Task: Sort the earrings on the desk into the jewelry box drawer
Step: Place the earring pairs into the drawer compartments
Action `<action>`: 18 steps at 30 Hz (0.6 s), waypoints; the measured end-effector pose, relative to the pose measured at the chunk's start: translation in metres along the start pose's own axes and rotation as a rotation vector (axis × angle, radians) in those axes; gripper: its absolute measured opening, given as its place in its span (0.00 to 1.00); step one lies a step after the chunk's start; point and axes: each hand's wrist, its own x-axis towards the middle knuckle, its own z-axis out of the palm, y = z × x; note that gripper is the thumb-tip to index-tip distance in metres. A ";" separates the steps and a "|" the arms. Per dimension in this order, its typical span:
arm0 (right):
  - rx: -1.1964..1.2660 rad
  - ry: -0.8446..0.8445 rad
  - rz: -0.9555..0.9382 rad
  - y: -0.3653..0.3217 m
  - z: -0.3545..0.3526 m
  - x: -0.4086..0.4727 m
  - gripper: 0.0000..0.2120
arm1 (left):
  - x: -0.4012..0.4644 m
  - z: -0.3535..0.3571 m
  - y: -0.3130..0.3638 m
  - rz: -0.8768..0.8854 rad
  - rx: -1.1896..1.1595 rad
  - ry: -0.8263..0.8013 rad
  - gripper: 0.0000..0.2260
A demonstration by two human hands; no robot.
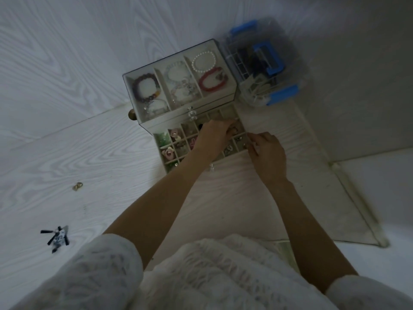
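Observation:
A clear jewelry box (178,86) stands at the back of the white desk, with bracelets under its lid. Its gridded drawer (164,153) is pulled out toward me and holds pink, green and dark earrings in small cells. My left hand (212,137) reaches into the drawer's right cells, fingertips pinched around something small that I cannot make out. My right hand (268,155) rests at the drawer's right front corner, fingers curled on a small piece at the rim. A gold earring (77,186) lies on the desk to the left. A black tasselled earring (57,238) lies nearer me.
A clear storage box with blue latches (266,61) sits right of the jewelry box. The desk's right edge (348,193) runs diagonally beside my right arm. A brass knob (132,114) shows left of the jewelry box. My white textured clothing fills the bottom of the view.

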 end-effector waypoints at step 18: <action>0.046 -0.417 -0.806 -0.163 0.082 -0.057 0.10 | -0.306 -0.074 -0.111 -0.728 -0.005 0.563 0.09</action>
